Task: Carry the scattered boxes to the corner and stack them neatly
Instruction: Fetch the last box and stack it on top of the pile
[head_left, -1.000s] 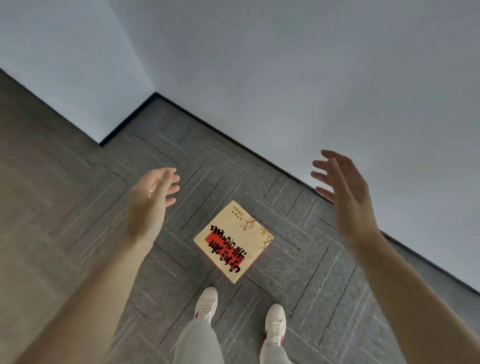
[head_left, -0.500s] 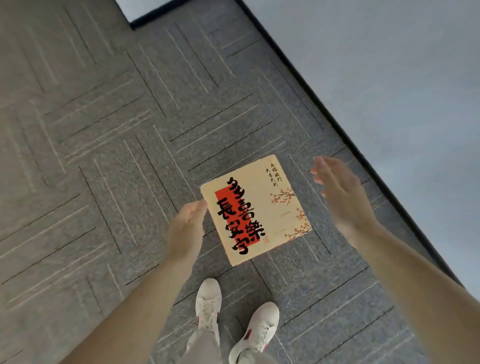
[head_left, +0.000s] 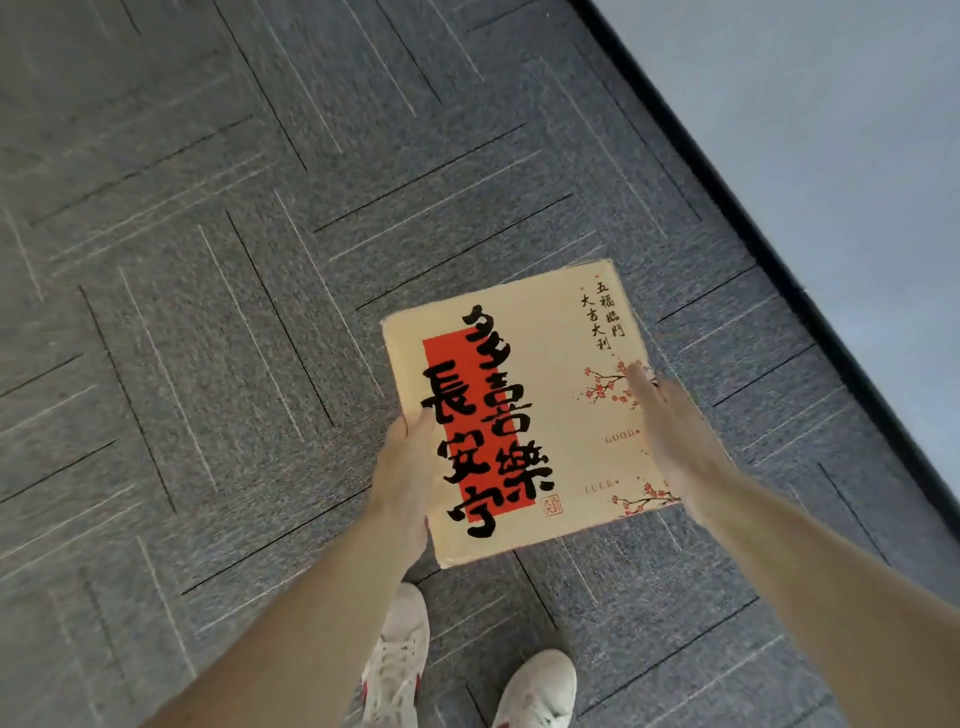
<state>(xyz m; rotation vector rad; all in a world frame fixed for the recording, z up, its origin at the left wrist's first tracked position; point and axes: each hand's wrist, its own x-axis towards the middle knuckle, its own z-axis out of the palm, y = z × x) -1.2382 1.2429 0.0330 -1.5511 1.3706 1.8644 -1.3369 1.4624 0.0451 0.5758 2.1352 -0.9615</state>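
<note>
- Two white shoes (head_left: 400, 660) stand nearest on the grey carpet floor (head_left: 208, 312)
- Just beyond, left hand (head_left: 402, 467) and right hand (head_left: 670, 436) grip opposite edges of the cream box (head_left: 524, 405), thumbs on top
- Whether the box is lifted or resting on the floor, I cannot tell
- Far right, black skirting (head_left: 779, 260) meets the wall (head_left: 857, 130)

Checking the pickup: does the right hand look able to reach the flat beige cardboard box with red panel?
Probably yes: the right hand rests on the beige cardboard box at its right edge, thumb on top, with nothing between them.
</note>
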